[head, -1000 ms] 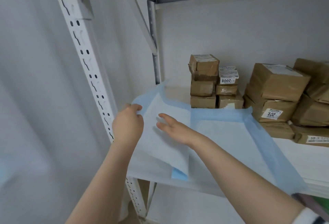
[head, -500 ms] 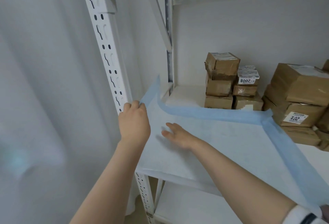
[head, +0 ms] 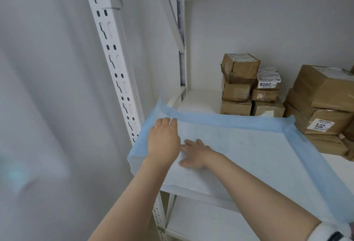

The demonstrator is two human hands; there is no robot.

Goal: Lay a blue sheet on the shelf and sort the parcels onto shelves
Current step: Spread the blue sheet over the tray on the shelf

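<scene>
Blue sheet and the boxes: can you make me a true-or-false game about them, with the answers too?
1. The left hand and right hand both touch the blue sheet. True.
2. One hand holds a box. False: neither does; the boxes stand at the back of the shelf.
3. A label on one box reads 2008. True.
4. The sheet covers the boxes. False: they stand uncovered beyond its far edge.
</scene>
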